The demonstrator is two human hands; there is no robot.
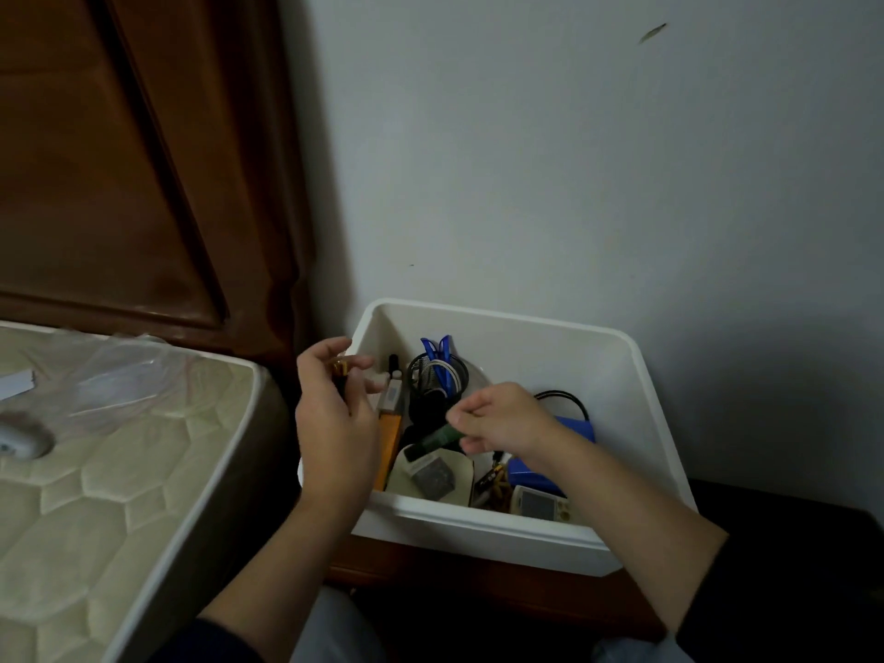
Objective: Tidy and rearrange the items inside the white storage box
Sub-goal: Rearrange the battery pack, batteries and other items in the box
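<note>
The white storage box (pixel 564 344) stands on a dark wooden stand against the wall. Inside are a black mesh cup (pixel 433 392) with blue-handled items (pixel 440 349), an orange box (pixel 390 435), a blue pack (pixel 531 471), a black cable (pixel 567 399) and a small device with a screen (pixel 538 502). My left hand (pixel 335 423) hovers over the box's left rim, gripping a thin dark item with a gold tip (pixel 340 368). My right hand (pixel 502 418) is over the box's middle, fingers pinched on a dark green cylindrical item (pixel 433 440).
A quilted mattress (pixel 95 495) lies to the left, with clear plastic wrap (pixel 124 375) and a white object (pixel 24 442) on it. A brown wooden headboard (pixel 119 160) rises behind. The grey wall (pixel 574 160) backs the box.
</note>
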